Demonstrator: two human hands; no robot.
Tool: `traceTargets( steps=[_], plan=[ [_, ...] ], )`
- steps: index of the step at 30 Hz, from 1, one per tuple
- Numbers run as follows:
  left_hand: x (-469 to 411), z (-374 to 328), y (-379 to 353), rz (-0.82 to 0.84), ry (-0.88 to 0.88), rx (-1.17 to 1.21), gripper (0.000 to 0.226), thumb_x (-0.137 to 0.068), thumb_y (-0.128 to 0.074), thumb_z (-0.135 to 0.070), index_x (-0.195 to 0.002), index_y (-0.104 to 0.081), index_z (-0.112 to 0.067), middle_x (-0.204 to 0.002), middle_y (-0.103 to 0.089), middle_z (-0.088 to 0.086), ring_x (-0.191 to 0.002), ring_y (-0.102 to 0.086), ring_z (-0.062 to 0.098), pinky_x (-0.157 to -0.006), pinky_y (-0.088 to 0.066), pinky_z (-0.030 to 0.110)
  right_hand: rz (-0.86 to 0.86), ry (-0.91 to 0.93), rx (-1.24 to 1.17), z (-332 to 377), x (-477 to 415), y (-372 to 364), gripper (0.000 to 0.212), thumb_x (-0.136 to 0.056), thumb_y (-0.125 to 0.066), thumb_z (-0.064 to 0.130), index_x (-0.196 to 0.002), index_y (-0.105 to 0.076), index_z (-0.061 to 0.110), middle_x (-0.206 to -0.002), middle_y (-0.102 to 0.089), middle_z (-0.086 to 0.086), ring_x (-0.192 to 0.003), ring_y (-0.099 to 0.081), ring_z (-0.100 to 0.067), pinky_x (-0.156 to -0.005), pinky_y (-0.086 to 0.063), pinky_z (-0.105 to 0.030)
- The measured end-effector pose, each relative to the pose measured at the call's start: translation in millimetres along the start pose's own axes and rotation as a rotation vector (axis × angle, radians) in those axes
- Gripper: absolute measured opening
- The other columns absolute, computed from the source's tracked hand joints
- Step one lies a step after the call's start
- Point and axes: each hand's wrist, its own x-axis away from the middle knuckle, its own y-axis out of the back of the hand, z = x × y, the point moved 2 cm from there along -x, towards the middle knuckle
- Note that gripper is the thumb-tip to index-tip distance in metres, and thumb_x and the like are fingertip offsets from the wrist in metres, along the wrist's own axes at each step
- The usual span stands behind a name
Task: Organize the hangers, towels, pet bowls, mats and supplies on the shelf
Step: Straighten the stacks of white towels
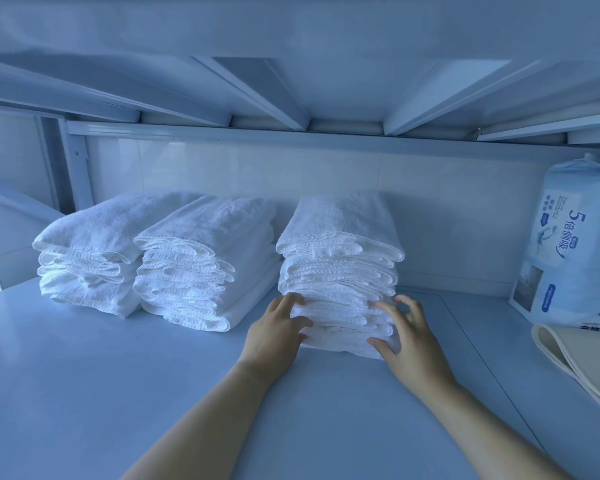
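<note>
Now left hand point(274, 337) and right hand point(413, 344) press the right towel stack point(340, 244) on the shelf point(118, 375), fingers spread, gripping nothing.

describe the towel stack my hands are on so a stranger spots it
On the shelf, three stacks of white towels line the back wall. Take the right stack, nearest the printed package. Unlike the other two, it stands alone, left hand and right hand on its front.

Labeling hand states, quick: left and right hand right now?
Left hand: open, fingers against the front of the right towel stack.
Right hand: open, fingers spread, touching the same stack.
</note>
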Motion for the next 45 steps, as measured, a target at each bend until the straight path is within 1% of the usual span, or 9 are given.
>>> traceTargets(
  steps=[8,15,18,20,24,31,34,38,45],
  plan=[
    [-2,2,1,0.037,-0.009,0.057,0.02,-0.089,-0.059,-0.027,-0.107,-0.066,-0.031,-0.139,-0.039,-0.015,-0.122,-0.044,0.008,-0.075,-0.046,0.025,0.047,-0.055,-0.036,1,1,0,0.078,-0.082,-0.069,0.031,-0.144,-0.02,0.039,-0.147,-0.023,0.013,-0.111,-0.051,-0.009,-0.077,-0.043,-0.021],
    [-5,5,-5,0.065,-0.076,0.153,0.038,-0.088,-0.057,-0.009,-0.119,-0.061,-0.031,-0.145,-0.037,-0.016,-0.139,-0.027,0.012,-0.102,-0.034,0.022,0.083,-0.04,-0.05,4,0,-4,0.076,-0.087,-0.064,0.027,-0.139,-0.012,0.045,-0.147,-0.011,0.025,-0.136,-0.028,0.0,-0.092,-0.032,-0.012],
    [-7,4,-6,0.029,-0.093,0.127,0.038,-0.081,-0.06,-0.001,-0.107,-0.068,-0.027,-0.136,-0.051,-0.006,-0.129,-0.043,0.023,-0.094,-0.044,0.028,0.08,-0.044,-0.051,6,1,-6,0.077,-0.087,-0.064,0.023,-0.14,-0.012,0.044,-0.15,-0.013,0.022,-0.138,-0.026,-0.002,-0.095,-0.031,-0.013],
    [-8,5,-8,0.011,-0.112,0.089,0.037,-0.067,-0.068,0.003,-0.091,-0.072,-0.025,-0.118,-0.061,0.0,-0.108,-0.057,0.029,-0.067,-0.057,0.035,0.088,-0.054,-0.057,8,1,-6,0.078,-0.088,-0.064,0.021,-0.139,-0.01,0.045,-0.15,-0.013,0.022,-0.138,-0.028,-0.003,-0.094,-0.032,-0.013],
    [-11,15,0,0.0,-0.183,-0.003,0.035,-0.052,-0.078,0.0,-0.075,-0.069,-0.025,-0.104,-0.06,-0.003,-0.088,-0.062,0.023,-0.041,-0.052,0.03,0.12,-0.059,-0.065,15,2,-9,0.079,-0.089,-0.062,0.02,-0.138,-0.007,0.047,-0.156,-0.011,0.016,-0.138,-0.029,-0.005,-0.093,-0.033,-0.012],
    [-6,38,13,0.088,-0.058,0.056,0.022,-0.077,-0.057,-0.001,-0.082,-0.071,-0.017,-0.12,-0.057,0.0,-0.107,-0.055,0.024,-0.073,-0.044,0.026,0.155,-0.078,-0.056,44,3,-22,0.076,-0.09,-0.059,0.016,-0.147,-0.013,0.035,-0.157,-0.01,0.011,-0.139,-0.029,-0.011,-0.098,-0.033,-0.017],
    [0,37,19,0.105,-0.027,0.069,0.021,-0.08,-0.056,-0.003,-0.083,-0.071,-0.017,-0.125,-0.053,-0.005,-0.113,-0.05,0.019,-0.074,-0.035,0.021,0.155,-0.092,-0.075,49,7,-21,0.076,-0.09,-0.059,0.013,-0.146,-0.014,0.038,-0.156,-0.013,0.011,-0.138,-0.029,-0.01,-0.096,-0.033,-0.014],
    [16,38,27,0.061,-0.061,0.077,0.019,-0.072,-0.061,0.001,-0.073,-0.07,-0.015,-0.115,-0.06,0.0,-0.103,-0.056,0.024,-0.076,-0.045,0.024,0.156,-0.078,-0.089,57,14,-20,0.075,-0.088,-0.061,0.011,-0.145,-0.018,0.036,-0.155,-0.016,0.012,-0.138,-0.028,-0.007,-0.089,-0.026,-0.003],
    [28,38,36,0.09,-0.021,0.021,0.021,-0.076,-0.056,0.002,-0.083,-0.068,-0.014,-0.126,-0.052,0.001,-0.114,-0.05,0.025,-0.076,-0.049,0.031,0.144,-0.077,-0.097,68,17,-23,0.075,-0.088,-0.061,0.01,-0.146,-0.019,0.035,-0.155,-0.017,0.011,-0.137,-0.031,-0.01,-0.095,-0.032,-0.013]
  ],
)
